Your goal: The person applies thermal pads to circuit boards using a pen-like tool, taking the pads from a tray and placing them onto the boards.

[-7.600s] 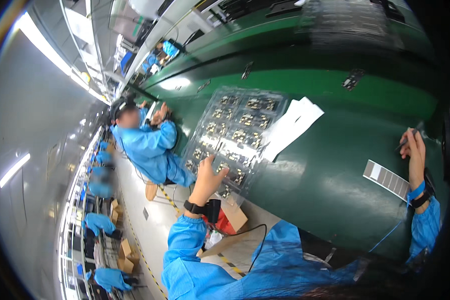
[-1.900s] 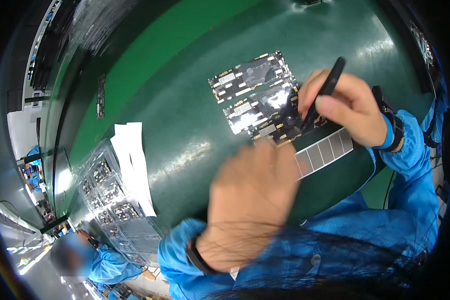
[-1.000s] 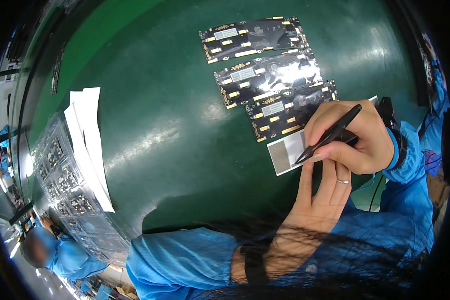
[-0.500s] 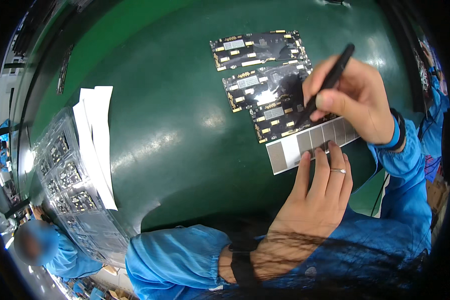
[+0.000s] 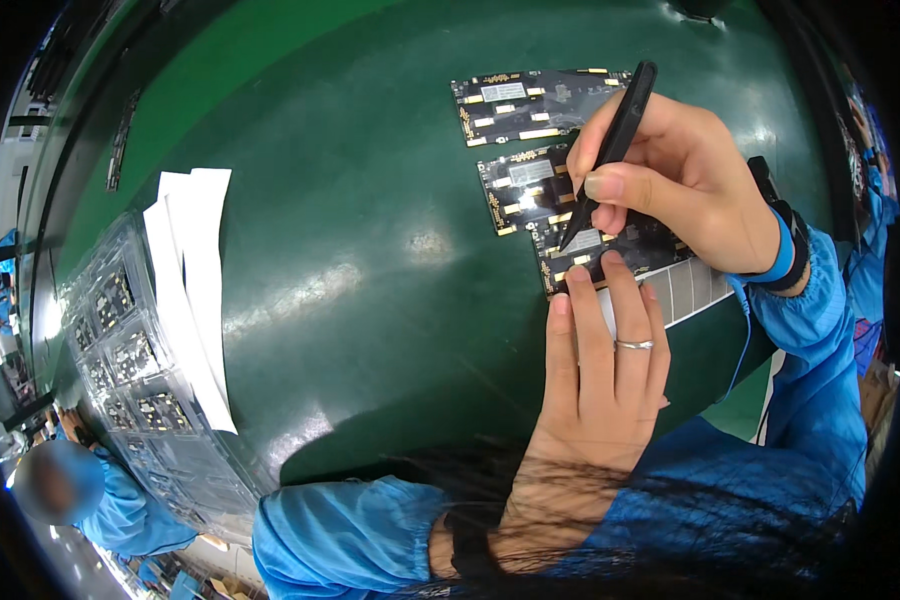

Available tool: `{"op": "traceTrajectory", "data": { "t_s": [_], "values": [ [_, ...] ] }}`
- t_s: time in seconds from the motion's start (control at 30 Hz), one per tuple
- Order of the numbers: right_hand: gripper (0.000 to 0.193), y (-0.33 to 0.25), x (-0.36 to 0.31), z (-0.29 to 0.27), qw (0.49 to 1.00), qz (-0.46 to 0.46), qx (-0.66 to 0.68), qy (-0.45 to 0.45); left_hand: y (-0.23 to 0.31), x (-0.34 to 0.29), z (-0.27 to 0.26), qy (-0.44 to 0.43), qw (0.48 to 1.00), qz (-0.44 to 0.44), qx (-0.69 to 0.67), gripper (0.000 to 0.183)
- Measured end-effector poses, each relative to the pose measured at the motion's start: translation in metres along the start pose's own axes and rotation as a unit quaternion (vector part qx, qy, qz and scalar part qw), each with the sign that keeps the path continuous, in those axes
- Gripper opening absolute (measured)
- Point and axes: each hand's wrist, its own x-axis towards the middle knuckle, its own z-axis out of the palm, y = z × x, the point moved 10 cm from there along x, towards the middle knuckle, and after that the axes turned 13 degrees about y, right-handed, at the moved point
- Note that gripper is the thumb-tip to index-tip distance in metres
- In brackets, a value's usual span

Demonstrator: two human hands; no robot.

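Observation:
My right hand (image 5: 695,195) grips a slim black pen-like tool (image 5: 622,125) between thumb and fingers. The tool slants down to the left, its pointed tip over the left part of the nearest black circuit board (image 5: 655,243); whether it touches is unclear. My left hand (image 5: 600,385) lies flat with its fingers stretched out, fingertips at that board's near edge and over a white-edged strip of grey rectangles (image 5: 685,288). Behind lie two similar boards, a middle one (image 5: 515,190) and a far one (image 5: 530,105), partly hidden by my right hand.
On the left, long white paper strips (image 5: 195,290) lie beside clear plastic trays (image 5: 130,350) holding small circuit boards. A narrow dark strip (image 5: 122,140) lies at the far left of the green table (image 5: 370,190). Another person in blue (image 5: 130,510) sits at the lower left.
The tool's tip has moved left to the board's left part and stands more upright. My left hand has shifted left and up to the board's edge. The boards appear farther right in view.

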Motion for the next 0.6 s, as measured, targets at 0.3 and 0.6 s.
{"op": "traceTrajectory", "data": {
  "t_s": [0.3,0.6],
  "values": [
    [0.013,-0.004,-0.003,0.004,1.000,-0.008,-0.025,0.010,0.003,-0.009,-0.013,0.188,0.978,-0.027,0.082,0.037],
    [0.012,-0.007,-0.002,0.008,1.000,-0.019,-0.013,0.008,0.004,-0.012,-0.009,0.152,0.984,-0.029,0.088,0.039]
  ]
}}
